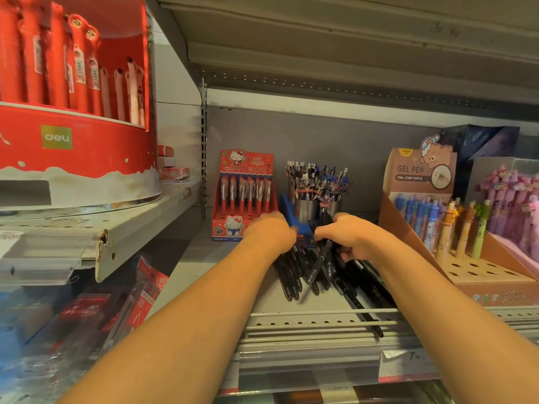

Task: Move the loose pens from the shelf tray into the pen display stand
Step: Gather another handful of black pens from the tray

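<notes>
Fingers, stand front and pen ends out of sight

The left hand (269,230) shows only its back, its fingers curled out of view over the far end of the pile of loose black pens (320,272), so whether it holds any cannot be told. The right hand (348,236) covers the upper ends of the dark pens it grips, and one of them is smeared with blur. Both hands mask the front of the blue pen display stand (288,211), whose label is unreadable. The round red pen drum (75,153) at far left is cut by the picture's edge.
</notes>
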Available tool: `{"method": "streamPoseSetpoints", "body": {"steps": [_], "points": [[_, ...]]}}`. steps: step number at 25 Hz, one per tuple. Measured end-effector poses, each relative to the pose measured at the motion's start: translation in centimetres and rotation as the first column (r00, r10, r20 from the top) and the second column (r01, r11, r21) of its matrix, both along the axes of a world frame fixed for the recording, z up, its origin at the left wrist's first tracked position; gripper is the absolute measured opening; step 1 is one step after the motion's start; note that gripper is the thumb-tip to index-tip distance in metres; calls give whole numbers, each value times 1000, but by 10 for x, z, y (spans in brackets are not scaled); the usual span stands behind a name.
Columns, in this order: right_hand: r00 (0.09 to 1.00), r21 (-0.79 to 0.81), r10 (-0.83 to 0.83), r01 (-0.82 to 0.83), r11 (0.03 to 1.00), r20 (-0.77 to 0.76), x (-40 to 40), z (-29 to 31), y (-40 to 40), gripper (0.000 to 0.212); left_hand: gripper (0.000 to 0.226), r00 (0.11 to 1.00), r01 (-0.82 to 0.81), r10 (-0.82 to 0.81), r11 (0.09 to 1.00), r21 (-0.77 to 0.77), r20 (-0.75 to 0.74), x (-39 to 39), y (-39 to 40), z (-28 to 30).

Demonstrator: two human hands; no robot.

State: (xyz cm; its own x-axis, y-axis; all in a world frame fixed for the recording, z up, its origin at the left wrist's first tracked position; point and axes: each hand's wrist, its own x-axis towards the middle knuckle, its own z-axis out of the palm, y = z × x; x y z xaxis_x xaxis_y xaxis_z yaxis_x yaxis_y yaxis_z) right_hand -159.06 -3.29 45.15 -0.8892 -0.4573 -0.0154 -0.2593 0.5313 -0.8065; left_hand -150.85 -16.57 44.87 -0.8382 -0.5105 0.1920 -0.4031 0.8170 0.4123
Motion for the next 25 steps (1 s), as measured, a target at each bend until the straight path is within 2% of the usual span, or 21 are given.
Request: {"method": "streamPoseSetpoints", "body": {"steps": [1, 2, 3, 4, 5, 6, 7, 8, 11, 15, 20, 23, 25], "points": [[1000, -52, 26, -27, 998, -17, 4, 1, -1, 18, 58, 995, 33, -17, 986, 161, -98, -2, 3, 2], [997, -108, 65, -70, 992, -48, 8, 1, -3, 18, 64, 978, 91, -13, 925, 369, -208, -3, 5, 5], [989, -156, 115, -128, 979, -91, 13, 2, -6, 19, 71, 956, 172, 10, 791, 588, -293, -4, 7, 8], [976, -187, 165, -191, 964, -144, 19, 1, -9, 20, 74, 943, 257, 19, 596, 761, -333, -3, 10, 11], [957, -203, 209, -249, 947, -201, 25, 1, -12, 23, 74, 934, 321, 15, 398, 859, -356, -1, 11, 14], [937, -210, 240, -295, 932, -252, 30, 0, -15, 24, 73, 929, 353, 21, 245, 903, -369, 0, 12, 16], [920, -213, 258, -327, 921, -294, 33, -1, -18, 27, 73, 927, 363, 40, 158, 918, -374, -2, 12, 16], [907, -211, 268, -346, 914, -324, 34, -1, -21, 30, 74, 925, 363, 66, 132, 922, -374, -5, 10, 15], [889, -202, 277, -366, 908, -363, 35, -3, -23, 37, 78, 911, 347, 153, 211, 914, -382, -14, 7, 12], [871, -161, 239, -334, 929, -428, 29, -5, -24, 75, 58, 852, 406, 276, 191, 894, -446, -23, 6, 9], [805, -123, 290, -406, 906, -517, 25, -6, -27, 62, 49, 814, 451, 386, 49, 891, -433, -22, 3, 15], [767, -121, 251, -392, 912, -591, 25, -5, -30, 59, 32, 795, 498, 425, -48, 866, -434, -19, 3, 18], [769, -157, 209, -372, 915, -605, 25, -4, -29, 63, 34, 794, 500, 428, -54, 864, -432, -16, 3, 20]]}}
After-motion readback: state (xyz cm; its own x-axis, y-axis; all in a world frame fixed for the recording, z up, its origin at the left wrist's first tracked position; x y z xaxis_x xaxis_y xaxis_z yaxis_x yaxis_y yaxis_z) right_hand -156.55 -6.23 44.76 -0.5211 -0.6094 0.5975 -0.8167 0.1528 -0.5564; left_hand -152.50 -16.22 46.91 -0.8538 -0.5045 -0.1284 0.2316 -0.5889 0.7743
